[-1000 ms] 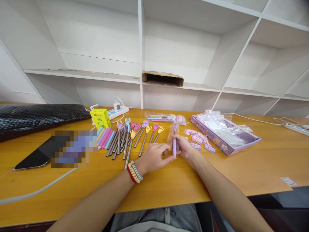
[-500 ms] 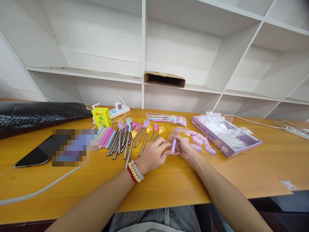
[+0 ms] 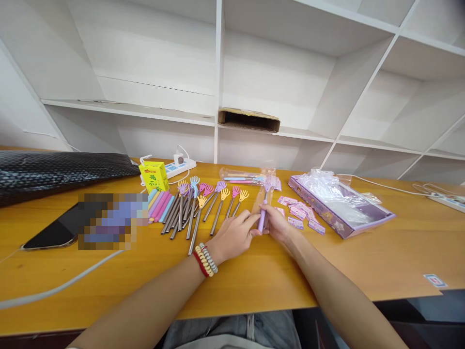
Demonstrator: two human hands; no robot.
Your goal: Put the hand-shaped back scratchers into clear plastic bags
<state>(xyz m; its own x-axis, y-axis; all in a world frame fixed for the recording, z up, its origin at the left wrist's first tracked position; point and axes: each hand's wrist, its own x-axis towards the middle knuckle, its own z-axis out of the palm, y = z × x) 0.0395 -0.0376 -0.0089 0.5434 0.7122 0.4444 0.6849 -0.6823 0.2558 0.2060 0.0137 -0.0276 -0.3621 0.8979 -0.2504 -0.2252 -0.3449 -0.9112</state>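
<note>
Between my hands a purple back scratcher (image 3: 262, 219) stands with its hand-shaped head pointing away, inside a clear plastic bag. My left hand (image 3: 238, 233) pinches its handle from the left. My right hand (image 3: 276, 224) closes round the handle and bag from the right. Left of them lie several scratcher heads on metal tubes (image 3: 197, 220) in yellow, pink, blue and purple. Colored handles (image 3: 162, 206) are heaped beside the tubes. Small pink cards (image 3: 298, 212) are scattered right of my right hand. Behind my hands lie bagged scratchers (image 3: 241, 180).
A purple display box (image 3: 336, 223) with clear bags (image 3: 327, 186) stands at the right. A yellow carton (image 3: 154, 177), a power strip (image 3: 179, 167), a black phone (image 3: 54, 228) and a black wrapped bundle (image 3: 65, 169) are at the left. White shelves (image 3: 163, 114) hold a cardboard box (image 3: 249, 121).
The purple scratcher's head and the clear bag now stretch farther up and away from my hands. My hands have barely shifted.
</note>
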